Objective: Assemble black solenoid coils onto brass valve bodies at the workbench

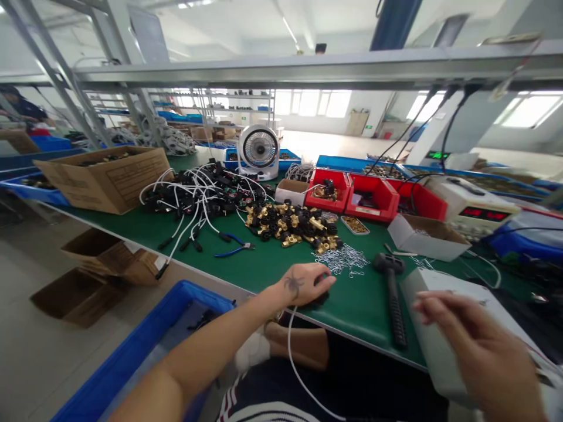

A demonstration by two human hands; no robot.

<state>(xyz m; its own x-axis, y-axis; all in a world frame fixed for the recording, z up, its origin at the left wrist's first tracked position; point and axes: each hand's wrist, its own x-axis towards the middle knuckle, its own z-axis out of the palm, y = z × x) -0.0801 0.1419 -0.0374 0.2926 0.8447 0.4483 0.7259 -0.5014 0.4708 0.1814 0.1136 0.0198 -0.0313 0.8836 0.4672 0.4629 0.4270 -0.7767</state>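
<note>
My left hand (pixel 308 282) rests near the front edge of the green table, its fingers curled over a dark part that is mostly hidden. From under this hand a white cable (pixel 291 343) hangs down over my lap. Just beyond it lies a pile of small silvery wire clips (pixel 342 258). To the right, my right hand (pixel 484 346) is raised over a pale metal box (pixel 444 328), thumb and fingers pinched together. Blur hides whether anything small is between them. A black hammer (pixel 392 293) lies between the hands, its head away from me.
Brass and black fittings (pixel 292 223) are heaped mid-table, beside black parts with white cables (pixel 206 190). Blue-handled pliers (pixel 235 246) lie at left. Red bins (pixel 372 199), a fan (pixel 259 149) and a power supply (pixel 472 202) stand behind. A blue crate (pixel 145 334) sits below.
</note>
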